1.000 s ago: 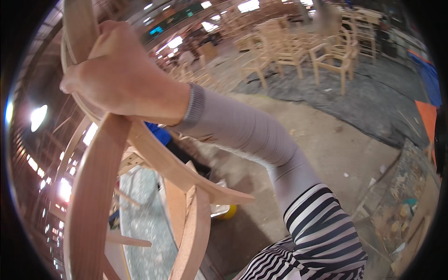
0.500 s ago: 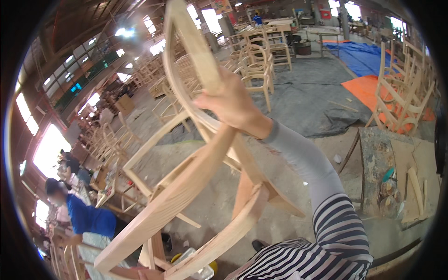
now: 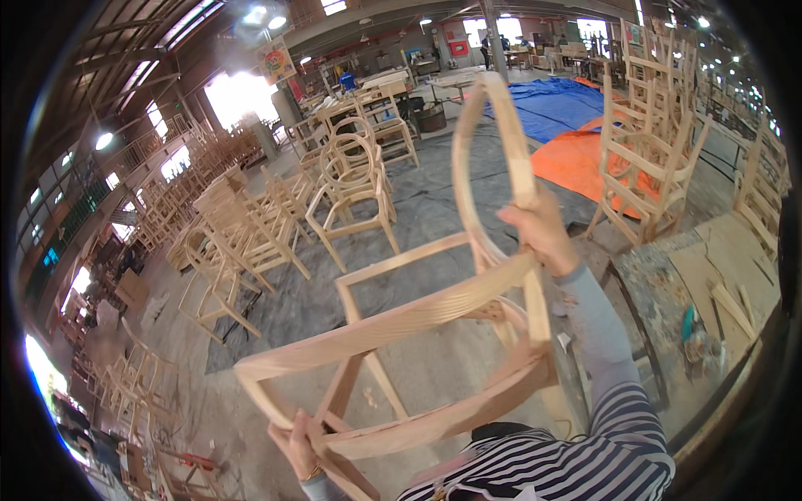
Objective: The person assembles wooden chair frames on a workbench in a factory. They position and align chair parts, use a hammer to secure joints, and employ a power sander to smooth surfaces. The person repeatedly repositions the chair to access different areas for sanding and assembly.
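I hold an unfinished pale wooden chair frame (image 3: 393, 316) in front of me, tilted and off the floor as far as I can see. My right hand (image 3: 547, 232) is closed round the side of its oval back loop (image 3: 520, 159), thumb across the wood. At the lower left, my left hand (image 3: 299, 447) is wrapped round the frame near the corner where a curved rail meets a leg. Its fingers are partly hidden by the wood. Open gaps show between the rails, with no seat panel in them.
A workbench (image 3: 660, 280) with wood pieces and a green-handled tool stands at my right. Stacked chair frames (image 3: 647, 159) rise behind it, near orange (image 3: 568, 163) and blue sheets (image 3: 543, 108). More chairs (image 3: 355, 192) stand ahead on a dark floor sheet (image 3: 430, 196).
My view has swung to the right, and the chair frame has turned and shifted right in it. My left hand now shows clearly on the frame. A person in blue at the left has left view.
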Demonstrator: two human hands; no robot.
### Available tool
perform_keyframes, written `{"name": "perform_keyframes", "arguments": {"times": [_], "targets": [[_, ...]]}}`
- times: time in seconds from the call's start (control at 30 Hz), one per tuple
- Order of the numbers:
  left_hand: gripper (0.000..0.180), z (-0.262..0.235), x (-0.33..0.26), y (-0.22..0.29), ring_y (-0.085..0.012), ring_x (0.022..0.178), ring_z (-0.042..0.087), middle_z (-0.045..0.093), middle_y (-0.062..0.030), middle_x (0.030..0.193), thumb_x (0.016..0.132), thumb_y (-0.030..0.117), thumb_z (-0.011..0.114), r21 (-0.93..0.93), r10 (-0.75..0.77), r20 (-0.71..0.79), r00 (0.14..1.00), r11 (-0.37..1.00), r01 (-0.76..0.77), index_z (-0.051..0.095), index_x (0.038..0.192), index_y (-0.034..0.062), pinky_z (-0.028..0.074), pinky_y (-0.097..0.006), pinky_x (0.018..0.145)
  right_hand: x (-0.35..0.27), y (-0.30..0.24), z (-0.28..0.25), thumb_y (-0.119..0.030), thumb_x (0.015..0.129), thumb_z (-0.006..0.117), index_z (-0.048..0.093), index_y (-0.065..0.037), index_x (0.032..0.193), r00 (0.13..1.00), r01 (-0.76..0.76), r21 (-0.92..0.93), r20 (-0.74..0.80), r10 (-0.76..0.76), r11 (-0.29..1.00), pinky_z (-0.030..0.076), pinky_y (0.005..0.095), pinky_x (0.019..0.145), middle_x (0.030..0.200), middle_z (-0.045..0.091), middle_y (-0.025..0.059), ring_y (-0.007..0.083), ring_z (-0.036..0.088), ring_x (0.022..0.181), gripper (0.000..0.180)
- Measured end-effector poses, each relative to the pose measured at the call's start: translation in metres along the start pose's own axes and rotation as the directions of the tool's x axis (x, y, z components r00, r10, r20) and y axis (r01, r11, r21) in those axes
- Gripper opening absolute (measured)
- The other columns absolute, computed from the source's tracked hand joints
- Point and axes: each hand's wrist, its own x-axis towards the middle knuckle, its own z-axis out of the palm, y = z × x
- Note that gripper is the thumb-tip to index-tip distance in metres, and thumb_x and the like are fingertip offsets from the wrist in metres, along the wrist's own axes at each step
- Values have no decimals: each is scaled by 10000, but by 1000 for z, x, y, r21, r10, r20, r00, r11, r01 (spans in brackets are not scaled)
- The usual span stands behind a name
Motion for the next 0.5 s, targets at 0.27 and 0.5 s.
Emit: {"name": "perform_keyframes", "arguments": {"times": [0.27, 0.5], "targets": [[135, 210, 209, -78, -89, 630, 534, 583, -7, 715, 749, 48, 667, 4, 70, 438, 896, 997, -80, 584, 822, -30, 438, -257, 559, 137, 122, -18, -33, 678, 665, 504, -41, 814, 971, -177, -204, -194, 138, 963, 397, 258, 540, 702, 489, -13, 85, 475, 614, 211], [174, 394, 352, -141, -70, 663, 530, 587, -9, 729, 737, 76, 692, -55, 34, 559, 828, 998, -4, 589, 826, -33, 445, -251, 566, 263, 226, 14, -74, 727, 620, 537, -70, 765, 927, -212, -222, -355, 124, 952, 346, 243, 510, 646, 464, -48, 58, 441, 568, 91]]}}
